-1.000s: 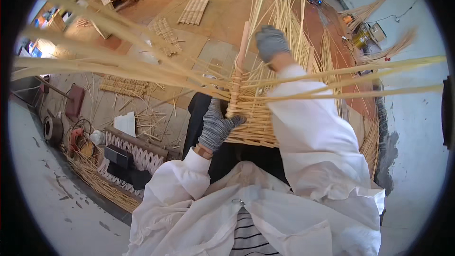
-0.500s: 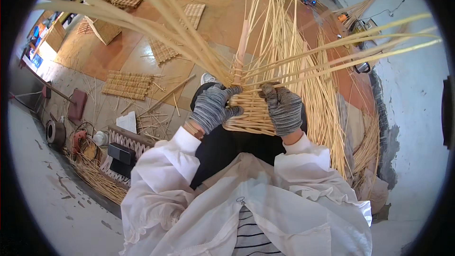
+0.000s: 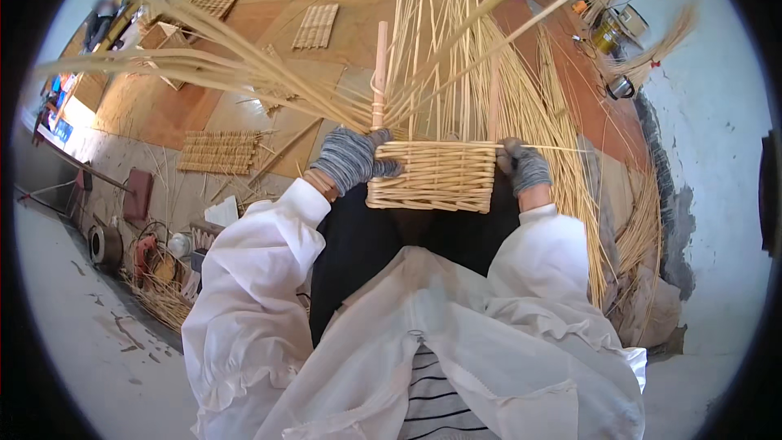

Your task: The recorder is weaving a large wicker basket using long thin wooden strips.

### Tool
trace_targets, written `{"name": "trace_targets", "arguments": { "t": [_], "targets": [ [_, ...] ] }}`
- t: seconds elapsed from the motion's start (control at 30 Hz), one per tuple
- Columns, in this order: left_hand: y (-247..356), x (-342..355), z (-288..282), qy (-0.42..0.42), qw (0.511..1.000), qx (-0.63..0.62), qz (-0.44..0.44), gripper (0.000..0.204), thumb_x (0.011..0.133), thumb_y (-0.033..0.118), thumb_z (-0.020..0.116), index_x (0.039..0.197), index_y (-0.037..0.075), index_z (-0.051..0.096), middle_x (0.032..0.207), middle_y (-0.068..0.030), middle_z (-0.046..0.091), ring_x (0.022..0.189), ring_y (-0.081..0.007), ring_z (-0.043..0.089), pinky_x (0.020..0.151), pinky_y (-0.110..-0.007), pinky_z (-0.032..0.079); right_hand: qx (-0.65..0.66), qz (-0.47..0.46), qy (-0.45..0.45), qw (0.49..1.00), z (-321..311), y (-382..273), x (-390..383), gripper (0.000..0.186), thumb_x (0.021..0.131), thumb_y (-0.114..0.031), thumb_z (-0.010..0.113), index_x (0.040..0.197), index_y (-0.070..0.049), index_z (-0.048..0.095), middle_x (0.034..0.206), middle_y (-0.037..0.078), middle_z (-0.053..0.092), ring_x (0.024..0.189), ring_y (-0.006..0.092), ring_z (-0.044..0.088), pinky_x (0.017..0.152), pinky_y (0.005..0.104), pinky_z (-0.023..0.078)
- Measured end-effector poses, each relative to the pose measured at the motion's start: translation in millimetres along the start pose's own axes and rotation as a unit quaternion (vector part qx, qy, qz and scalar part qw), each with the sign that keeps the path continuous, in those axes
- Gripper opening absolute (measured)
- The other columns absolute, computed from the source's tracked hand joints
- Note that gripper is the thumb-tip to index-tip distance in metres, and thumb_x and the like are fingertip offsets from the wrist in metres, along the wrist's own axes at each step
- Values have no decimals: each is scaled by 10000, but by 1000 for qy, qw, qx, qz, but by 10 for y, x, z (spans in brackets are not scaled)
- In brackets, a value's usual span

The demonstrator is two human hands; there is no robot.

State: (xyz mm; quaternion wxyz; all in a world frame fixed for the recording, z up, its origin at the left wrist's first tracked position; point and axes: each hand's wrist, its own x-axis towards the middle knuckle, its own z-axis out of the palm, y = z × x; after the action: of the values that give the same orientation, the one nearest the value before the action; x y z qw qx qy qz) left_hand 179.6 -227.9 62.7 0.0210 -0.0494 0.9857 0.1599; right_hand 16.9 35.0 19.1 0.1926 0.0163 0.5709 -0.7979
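Observation:
A small woven wicker piece (image 3: 432, 178) sits above my lap, its weave tight and pale. My left hand (image 3: 350, 161), in a grey knit glove, grips its upper left corner beside an upright wooden stake (image 3: 380, 65). Long loose wicker strands (image 3: 244, 45) fan out from that corner to the left and up to the right. At the upper right corner, my right hand (image 3: 528, 167), gloved too, has its fingers closed on a thin wicker strand (image 3: 558, 147) running along the top edge. A second stake (image 3: 494, 98) rises near it. The right fingertips are partly hidden.
A thick spread of long wicker strands (image 3: 562, 220) lies on the floor to the right. Finished woven panels (image 3: 218, 152) lie at the left. A drill (image 3: 145, 257) and a dark metal ring (image 3: 106, 246) stand by the left wall. A kettle (image 3: 621, 86) is at the right wall.
My right hand has moved right, from the middle of the top edge to the right corner, uncovering the weave. The right-hand strands have swung upward. My left hand has shifted slightly left with the piece.

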Motion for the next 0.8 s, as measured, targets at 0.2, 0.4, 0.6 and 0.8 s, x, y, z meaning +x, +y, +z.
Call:
{"name": "trace_targets", "arguments": {
  "t": [0.2, 0.4, 0.6, 0.8],
  "targets": [
    [592, -497, 144, 316, 934, -163, 27, 274, 792, 187, 575, 1029, 49, 553, 880, -157, 610, 857, -310, 587, 811, -375, 442, -118, -108, -13, 987, 90, -116, -43, 92, 759, -55, 627, 804, -12, 559, 674, 60, 577, 554, 124, 554, 485, 218, 470],
    [390, 356, 421, 50, 961, -239, -129, 327, 828, 283, 505, 1019, 19, 535, 908, -143, 610, 784, -288, 597, 707, -387, 472, -323, -152, -37, 933, 297, -341, -215, 129, 745, -65, 651, 812, -10, 555, 727, 82, 597, 623, 135, 569, 560, 251, 485],
    [835, 538, 516, 158, 931, -132, -303, 439, 827, 457, 425, 919, 61, 591, 851, -182, 616, 800, -346, 588, 709, -417, 463, -517, -241, -118, 812, 1379, -336, 1071, 454, 740, -176, 549, 1134, 4, 414, 899, 153, 576, 763, 258, 579, 675, 335, 468],
    [318, 525, 634, 15, 963, -231, -139, 484, 744, 463, 573, 1000, 53, 601, 913, -192, 615, 914, -326, 574, 779, -408, 437, 116, -205, -84, 968, 360, 44, -258, 336, 938, -332, 298, 1120, -88, 441, 503, -30, 384, 474, 92, 452, 453, 251, 447]
  ]
}}
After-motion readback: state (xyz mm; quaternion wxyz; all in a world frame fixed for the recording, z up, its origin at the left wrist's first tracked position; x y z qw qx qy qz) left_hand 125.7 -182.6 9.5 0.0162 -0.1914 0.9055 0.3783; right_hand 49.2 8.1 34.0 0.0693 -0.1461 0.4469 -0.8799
